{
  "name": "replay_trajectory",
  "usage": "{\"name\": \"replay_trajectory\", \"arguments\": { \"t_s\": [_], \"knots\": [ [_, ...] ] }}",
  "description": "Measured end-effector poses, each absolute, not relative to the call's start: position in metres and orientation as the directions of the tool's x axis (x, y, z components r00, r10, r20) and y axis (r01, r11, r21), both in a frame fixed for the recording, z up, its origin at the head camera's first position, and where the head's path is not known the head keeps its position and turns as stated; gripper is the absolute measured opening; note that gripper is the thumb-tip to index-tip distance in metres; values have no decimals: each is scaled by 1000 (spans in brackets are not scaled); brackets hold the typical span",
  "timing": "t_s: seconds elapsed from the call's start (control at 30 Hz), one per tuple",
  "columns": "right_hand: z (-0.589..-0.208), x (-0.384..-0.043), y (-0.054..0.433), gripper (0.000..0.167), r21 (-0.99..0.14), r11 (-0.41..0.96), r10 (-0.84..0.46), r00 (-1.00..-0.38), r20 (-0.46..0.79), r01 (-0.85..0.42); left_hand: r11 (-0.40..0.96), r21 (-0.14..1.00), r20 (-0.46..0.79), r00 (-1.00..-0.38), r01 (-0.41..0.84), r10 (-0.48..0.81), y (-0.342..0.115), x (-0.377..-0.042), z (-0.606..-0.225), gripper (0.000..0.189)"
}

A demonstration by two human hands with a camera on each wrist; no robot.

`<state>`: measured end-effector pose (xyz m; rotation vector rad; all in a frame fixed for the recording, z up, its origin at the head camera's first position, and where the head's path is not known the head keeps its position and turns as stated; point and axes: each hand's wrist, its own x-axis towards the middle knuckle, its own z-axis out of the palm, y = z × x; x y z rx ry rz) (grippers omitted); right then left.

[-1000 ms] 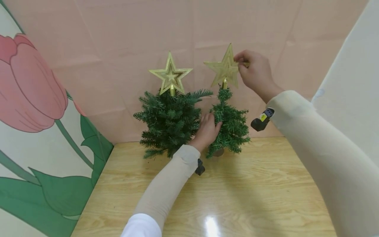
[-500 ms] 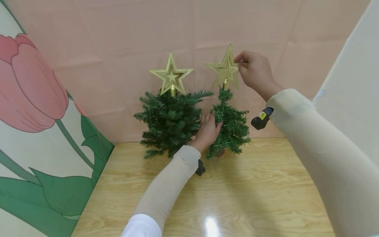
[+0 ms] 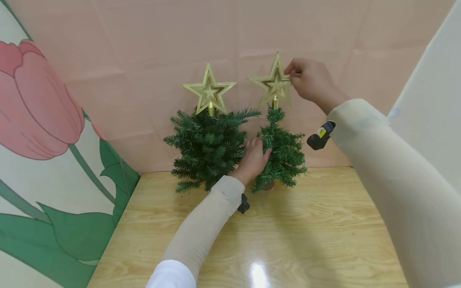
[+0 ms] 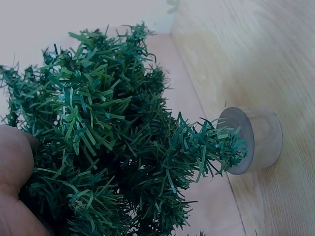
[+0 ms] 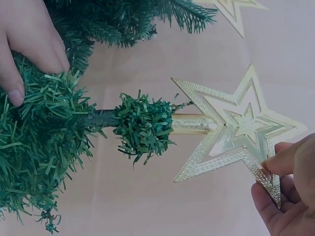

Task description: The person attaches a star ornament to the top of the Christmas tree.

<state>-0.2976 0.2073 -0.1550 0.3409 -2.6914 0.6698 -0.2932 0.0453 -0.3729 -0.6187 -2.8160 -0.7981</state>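
A gold star topper (image 5: 242, 125) sits with its socket on the tip of the smaller Christmas tree (image 3: 284, 150). My right hand (image 3: 311, 80) pinches one point of that star between thumb and fingers, seen closely in the right wrist view. My left hand (image 3: 253, 158) grips the branches on the left side of the smaller tree, its fingertips partly hidden in the needles. This tree stands on a round base (image 4: 266, 140). To its left, a fuller dark green Christmas tree (image 3: 207, 148) carries another gold star topper (image 3: 210, 91), which neither hand touches.
Both trees stand at the back of a wooden table (image 3: 302, 236), in front of a pink cloth backdrop (image 3: 173, 44). A panel with a painted tulip (image 3: 39, 104) borders the left side, and a pale wall (image 3: 428, 128) the right.
The star in my right hand has turned slightly, so its inner layers show more clearly. My right hand has risen a little. The left hand keeps its place on the smaller tree.
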Motion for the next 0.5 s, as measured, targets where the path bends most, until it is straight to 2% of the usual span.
{"name": "replay_trajectory", "arguments": {
  "t_s": [0.2, 0.5],
  "knots": [
    [-152, -298, 207, 35, -412, 865, -143, -928, 343, -286, 787, 458, 245, -909, 414, 336, 47, -292, -373, 57],
    [-153, -298, 207, 34, -413, 863, -143, -924, 355, -292, 802, 439, 237, -913, 405, 331, 47, -291, -372, 58]
  ]
}}
